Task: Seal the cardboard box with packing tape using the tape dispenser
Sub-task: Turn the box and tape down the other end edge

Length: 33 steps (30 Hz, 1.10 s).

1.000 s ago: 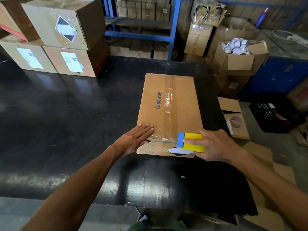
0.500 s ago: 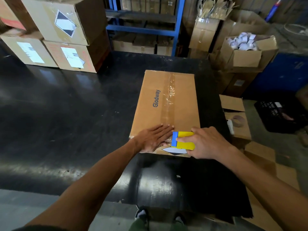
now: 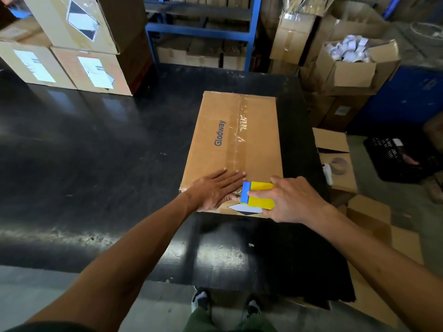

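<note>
A long brown cardboard box (image 3: pixel 259 140) printed "Glodway" lies flat on the black table (image 3: pixel 96 164). Clear packing tape (image 3: pixel 241 130) runs along its centre seam. My left hand (image 3: pixel 215 190) lies flat, fingers spread, on the near end of the box top. Just to its right, my right hand (image 3: pixel 292 200) grips a yellow and blue tape dispenser (image 3: pixel 257 195) at the box's near edge, above a diamond-shaped label (image 3: pixel 242 209). Part of the dispenser is hidden under my fingers.
Stacked labelled cartons (image 3: pixel 91 44) stand at the table's far left. A blue rack (image 3: pixel 203 27) is behind the table. To the right are an open carton of white items (image 3: pixel 347 65), a low box holding a tape roll (image 3: pixel 338 165), a black crate (image 3: pixel 393 159) and flattened cardboard (image 3: pixel 383 236).
My left hand has slid right along the box's near end toward the centre seam. The dispenser has shifted left with it, staying at the near edge.
</note>
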Tool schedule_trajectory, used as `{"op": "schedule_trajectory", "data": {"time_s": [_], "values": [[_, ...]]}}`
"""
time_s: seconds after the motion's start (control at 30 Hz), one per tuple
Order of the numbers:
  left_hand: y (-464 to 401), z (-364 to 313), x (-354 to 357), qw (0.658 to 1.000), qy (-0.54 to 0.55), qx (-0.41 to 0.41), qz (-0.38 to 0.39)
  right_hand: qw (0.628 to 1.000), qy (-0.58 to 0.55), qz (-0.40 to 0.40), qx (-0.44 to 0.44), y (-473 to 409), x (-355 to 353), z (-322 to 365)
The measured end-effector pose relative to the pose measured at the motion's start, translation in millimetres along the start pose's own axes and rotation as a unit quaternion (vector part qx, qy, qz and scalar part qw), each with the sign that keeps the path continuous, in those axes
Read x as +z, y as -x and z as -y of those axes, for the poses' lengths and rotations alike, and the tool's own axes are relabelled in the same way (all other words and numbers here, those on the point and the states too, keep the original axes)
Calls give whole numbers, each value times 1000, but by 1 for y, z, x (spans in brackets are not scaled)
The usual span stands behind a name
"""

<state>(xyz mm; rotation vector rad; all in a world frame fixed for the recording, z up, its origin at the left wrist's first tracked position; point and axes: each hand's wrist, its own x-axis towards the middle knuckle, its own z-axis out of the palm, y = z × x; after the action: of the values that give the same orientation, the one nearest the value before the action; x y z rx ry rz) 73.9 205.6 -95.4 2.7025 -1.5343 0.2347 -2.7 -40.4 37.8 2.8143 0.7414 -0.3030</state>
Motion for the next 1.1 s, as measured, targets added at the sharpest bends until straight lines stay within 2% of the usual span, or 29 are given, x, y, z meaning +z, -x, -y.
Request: {"op": "schedule_trajectory", "data": {"time_s": [0.17, 0.37, 0.57, 0.77, 1.1], "values": [[0, -1, 1, 1000, -1, -10, 2, 1000, -1, -7, -9, 21, 1, -17], [0, 1, -1, 1000, -3, -6, 14, 999, 18, 45, -5, 46, 7, -60], [-12, -9, -11, 1000, 13, -24, 15, 999, 5, 28, -25, 42, 21, -63], [-61, -36, -3, 999, 4, 16, 31, 999, -3, 7, -42, 35, 23, -69], [-60, -38, 8, 999, -25, 8, 21, 997, -18, -49, -54, 39, 49, -85]]}}
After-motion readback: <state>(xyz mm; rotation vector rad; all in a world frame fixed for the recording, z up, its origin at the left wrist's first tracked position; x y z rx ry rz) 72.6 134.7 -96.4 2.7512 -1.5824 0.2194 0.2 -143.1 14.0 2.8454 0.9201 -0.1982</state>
